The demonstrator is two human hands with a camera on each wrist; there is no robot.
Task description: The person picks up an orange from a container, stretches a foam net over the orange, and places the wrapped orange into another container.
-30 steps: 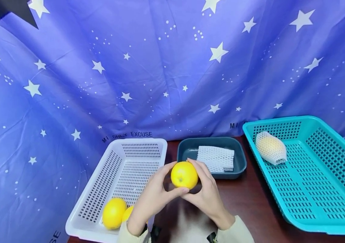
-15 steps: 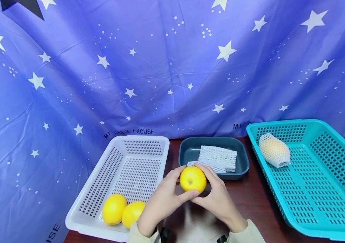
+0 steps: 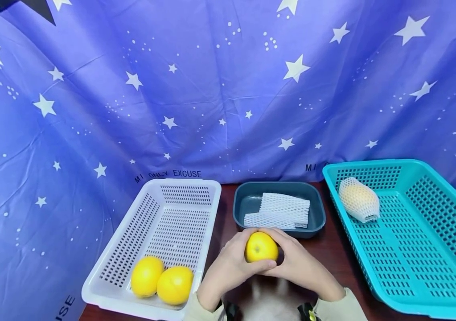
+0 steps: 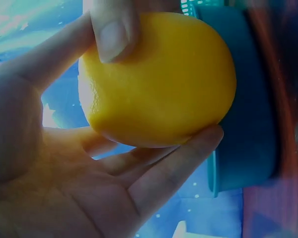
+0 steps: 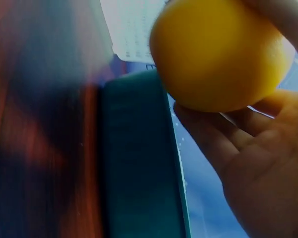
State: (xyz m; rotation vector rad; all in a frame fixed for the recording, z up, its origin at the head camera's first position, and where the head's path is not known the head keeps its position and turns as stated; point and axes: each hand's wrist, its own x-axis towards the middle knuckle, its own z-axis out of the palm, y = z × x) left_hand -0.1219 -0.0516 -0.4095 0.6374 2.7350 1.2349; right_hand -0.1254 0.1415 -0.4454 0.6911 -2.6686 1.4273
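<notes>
Both hands hold one yellow orange-like fruit [image 3: 261, 247] in front of the dark teal tray, above the table. My left hand [image 3: 233, 261] has its thumb on the near side and its fingers curled round the far side. The right hand [image 3: 297, 261] grips the same fruit from the other side, its fingertips meeting those of the left at the top. In the left wrist view the fruit [image 4: 164, 82] sits between thumb and fingers. In the right wrist view the fruit [image 5: 213, 54] rests against the fingers. White foam net sleeves [image 3: 281, 211] lie in the tray.
At left, a white basket [image 3: 207, 232] holds two yellow fruits [image 3: 175, 285]. A turquoise basket [image 3: 402, 240] at right holds one fruit in a foam net [image 3: 359, 199]. The dark tray [image 3: 277, 187] stands between them, before a blue star-patterned curtain [image 3: 211, 89].
Both hands have moved down and slightly right with the fruit, nearer the body. The second fruit in the white basket and the lower foam net have come into view.
</notes>
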